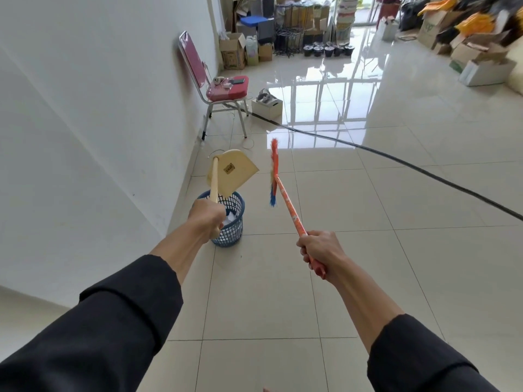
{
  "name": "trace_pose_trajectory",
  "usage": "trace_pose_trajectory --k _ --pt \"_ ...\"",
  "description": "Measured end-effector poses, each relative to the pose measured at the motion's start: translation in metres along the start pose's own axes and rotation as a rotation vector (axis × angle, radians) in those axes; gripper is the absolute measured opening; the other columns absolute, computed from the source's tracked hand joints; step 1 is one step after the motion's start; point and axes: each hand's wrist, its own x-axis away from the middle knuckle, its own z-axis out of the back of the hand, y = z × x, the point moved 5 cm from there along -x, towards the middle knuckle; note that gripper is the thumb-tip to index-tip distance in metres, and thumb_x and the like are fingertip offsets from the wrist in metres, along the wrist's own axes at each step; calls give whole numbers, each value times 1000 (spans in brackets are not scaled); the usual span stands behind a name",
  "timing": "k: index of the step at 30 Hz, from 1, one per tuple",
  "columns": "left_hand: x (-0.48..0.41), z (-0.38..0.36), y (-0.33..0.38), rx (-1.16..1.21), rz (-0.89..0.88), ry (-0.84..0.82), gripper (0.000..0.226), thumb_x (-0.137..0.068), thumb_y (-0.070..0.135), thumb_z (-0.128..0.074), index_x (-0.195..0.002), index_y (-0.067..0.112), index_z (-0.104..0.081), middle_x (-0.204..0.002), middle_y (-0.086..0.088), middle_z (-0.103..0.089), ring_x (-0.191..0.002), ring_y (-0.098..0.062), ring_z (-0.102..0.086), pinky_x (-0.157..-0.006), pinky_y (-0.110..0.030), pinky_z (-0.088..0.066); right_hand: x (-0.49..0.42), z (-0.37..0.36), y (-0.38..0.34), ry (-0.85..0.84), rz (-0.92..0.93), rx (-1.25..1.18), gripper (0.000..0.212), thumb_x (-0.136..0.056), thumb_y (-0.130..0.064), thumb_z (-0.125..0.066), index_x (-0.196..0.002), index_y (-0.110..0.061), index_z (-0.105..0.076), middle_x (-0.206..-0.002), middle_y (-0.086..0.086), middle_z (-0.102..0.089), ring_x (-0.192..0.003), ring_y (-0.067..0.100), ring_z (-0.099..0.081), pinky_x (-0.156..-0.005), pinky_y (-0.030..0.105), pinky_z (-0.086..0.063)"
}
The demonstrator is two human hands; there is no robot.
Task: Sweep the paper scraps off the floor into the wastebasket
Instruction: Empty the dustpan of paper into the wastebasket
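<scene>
Task near complete: left hand (pixel 206 219) grips cream plastic long-handled dustpan (pixel 232 172) tipped above blue mesh wastebasket (pixel 230 222) (white paper scraps (pixel 231 217) inside), right hand (pixel 318 251) clasps orange-handled broom (pixel 283 190) held aloft, no scraps visible on glossy beige floor tiles (pixel 368 250).

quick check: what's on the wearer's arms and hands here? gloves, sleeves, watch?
Both arms wear loose black long sleeves, pushed up so the forearms are bare. Left hand and right hand are bare: no gloves, and no watch, rings or markings visible.
</scene>
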Motion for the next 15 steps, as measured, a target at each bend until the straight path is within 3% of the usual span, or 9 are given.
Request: trace_pose_trajectory --k 3,8,12,15 --pt "19 -12 3 -46 -17 -1 45 -99 3 -50 -142 -6 -43 -94 -16 -54 -69 -19 -50 -59 -29 -43 7 18 9 24 -15 -19 14 -89 -1 -57 -99 0 -67 -73 9 -57 -52 14 -52 -42 25 -42" --pt "40 -20 -24 -168 10 20 44 -99 11 -55 -138 -6 -45 -85 -15 -57 -72 -24 -58 -64 -33 -49 16 30 19 18 -24 -17 16 -88 0 -57 -100 0 -67 -71 8 -56 -50 14 -51 -41 24 -40" --pt "56 -18 -52 -331 32 31 25 -93 8 -53 -114 -5 -53 -78 -14 -64 -67 -26 -64 -57 -33 -54 23 30 25 -6 -27 -3 15 -88 -1 -57 -98 2 -67 -72 9 -57 -51 13 -52 -42 26 -41" --pt "63 -14 -63 -343 62 31 31 -95 13 -55 -120 -5 -54 -80 -14 -64 -67 -25 -64 -53 -31 -53 26 27 27 -30 -16 3 14 -89 -1 -56 -97 0 -67 -73 9 -56 -50 13 -51 -42 25 -41"
